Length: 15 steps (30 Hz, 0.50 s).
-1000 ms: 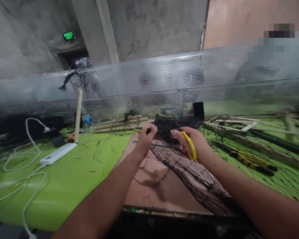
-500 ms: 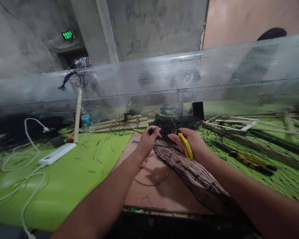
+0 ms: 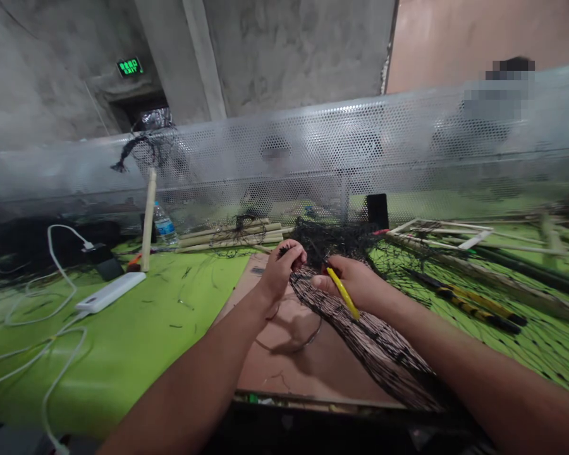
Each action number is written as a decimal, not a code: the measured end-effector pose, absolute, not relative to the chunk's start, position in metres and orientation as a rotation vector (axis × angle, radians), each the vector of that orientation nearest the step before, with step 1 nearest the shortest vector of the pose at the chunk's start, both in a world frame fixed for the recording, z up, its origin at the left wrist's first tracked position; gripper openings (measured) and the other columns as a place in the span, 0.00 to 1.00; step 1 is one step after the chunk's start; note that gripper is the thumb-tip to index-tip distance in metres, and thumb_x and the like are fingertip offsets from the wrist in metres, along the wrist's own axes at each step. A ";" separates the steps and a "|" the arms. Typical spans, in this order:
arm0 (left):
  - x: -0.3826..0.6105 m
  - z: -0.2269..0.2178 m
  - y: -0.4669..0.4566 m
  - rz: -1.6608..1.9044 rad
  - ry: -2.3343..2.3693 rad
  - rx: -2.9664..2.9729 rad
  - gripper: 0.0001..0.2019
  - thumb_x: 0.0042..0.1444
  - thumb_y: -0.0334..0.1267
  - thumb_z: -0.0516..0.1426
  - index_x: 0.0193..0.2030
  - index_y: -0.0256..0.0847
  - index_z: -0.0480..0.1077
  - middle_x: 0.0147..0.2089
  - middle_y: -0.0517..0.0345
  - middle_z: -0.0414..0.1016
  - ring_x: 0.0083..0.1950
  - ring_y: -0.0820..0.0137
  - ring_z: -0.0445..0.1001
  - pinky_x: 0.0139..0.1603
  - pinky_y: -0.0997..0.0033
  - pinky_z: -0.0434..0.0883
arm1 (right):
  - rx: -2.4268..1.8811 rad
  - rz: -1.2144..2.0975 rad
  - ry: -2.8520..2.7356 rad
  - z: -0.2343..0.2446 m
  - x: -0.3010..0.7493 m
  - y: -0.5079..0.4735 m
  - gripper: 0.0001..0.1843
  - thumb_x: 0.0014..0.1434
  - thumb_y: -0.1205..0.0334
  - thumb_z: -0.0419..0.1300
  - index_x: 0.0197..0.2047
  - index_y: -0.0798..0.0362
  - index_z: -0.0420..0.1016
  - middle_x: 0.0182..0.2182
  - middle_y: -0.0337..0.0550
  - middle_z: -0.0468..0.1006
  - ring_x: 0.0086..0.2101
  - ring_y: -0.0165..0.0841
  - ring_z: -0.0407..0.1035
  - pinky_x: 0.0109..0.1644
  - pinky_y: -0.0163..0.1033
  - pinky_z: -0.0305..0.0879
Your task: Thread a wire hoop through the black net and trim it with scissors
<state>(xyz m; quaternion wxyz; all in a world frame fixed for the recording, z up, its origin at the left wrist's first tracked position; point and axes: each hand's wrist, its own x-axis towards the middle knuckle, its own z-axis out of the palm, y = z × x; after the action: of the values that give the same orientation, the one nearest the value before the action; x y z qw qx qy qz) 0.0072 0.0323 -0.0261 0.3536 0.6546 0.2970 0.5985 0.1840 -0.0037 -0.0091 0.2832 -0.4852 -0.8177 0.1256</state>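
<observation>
My left hand (image 3: 284,264) is closed around a gathered end of black netting (image 3: 379,354), a few strands poking out above the fingers. The netting runs down from there over a brown board (image 3: 284,373) toward my lap. Just to the right, my right hand (image 3: 348,281) holds yellow-handled scissors (image 3: 343,294), the handle showing across the palm side. The scissor blades are hard to make out against the dark mesh behind. The right thumb lies close to the stretched net.
Cutters with yellow-black handles (image 3: 474,304) lie at the right beside bamboo poles. Wooden sticks (image 3: 232,236) and a water bottle (image 3: 165,226) stand before a perforated metal screen (image 3: 303,151). A white power strip (image 3: 110,292) with cables lies left. People are behind the screen.
My right hand has lowered slightly and turned, so the scissors' yellow handle now appears edge-on and the blades no longer point up clearly. My left hand keeps its hold on the netting.
</observation>
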 end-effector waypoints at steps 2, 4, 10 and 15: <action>0.007 -0.026 0.032 1.546 0.777 1.745 0.12 0.56 0.39 0.52 0.24 0.38 0.65 0.23 0.61 0.64 0.25 0.76 0.59 0.27 0.74 0.58 | -1.307 0.339 -2.193 -0.009 0.184 -0.004 0.23 0.52 0.40 0.57 0.26 0.53 0.62 0.21 0.35 0.64 0.23 0.27 0.55 0.26 0.32 0.47; 0.006 -0.026 0.032 1.543 0.794 1.799 0.10 0.55 0.37 0.52 0.24 0.38 0.65 0.24 0.61 0.64 0.26 0.76 0.60 0.28 0.74 0.58 | -1.315 0.357 -2.203 -0.009 0.184 -0.005 0.23 0.52 0.39 0.57 0.26 0.52 0.61 0.20 0.35 0.63 0.23 0.27 0.55 0.26 0.32 0.47; 0.004 -0.027 0.031 1.483 0.802 1.879 0.06 0.50 0.34 0.54 0.25 0.38 0.66 0.25 0.61 0.66 0.30 0.74 0.64 0.33 0.74 0.61 | -1.268 0.427 -2.206 -0.010 0.183 -0.009 0.24 0.53 0.38 0.56 0.25 0.52 0.60 0.19 0.35 0.64 0.22 0.27 0.54 0.24 0.32 0.47; 0.003 -0.027 0.032 1.468 0.834 1.906 0.04 0.47 0.33 0.54 0.25 0.38 0.66 0.25 0.60 0.67 0.31 0.72 0.64 0.34 0.73 0.62 | -1.237 0.517 -2.188 -0.009 0.182 -0.011 0.25 0.54 0.38 0.55 0.24 0.53 0.62 0.17 0.36 0.66 0.19 0.26 0.55 0.22 0.32 0.45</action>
<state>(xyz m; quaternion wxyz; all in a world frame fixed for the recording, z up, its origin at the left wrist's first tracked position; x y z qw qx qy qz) 0.0034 0.0323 -0.0269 0.2934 0.7157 0.3131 0.5511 0.1818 -0.0107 -0.0086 0.2839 -0.4624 -0.8175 0.1934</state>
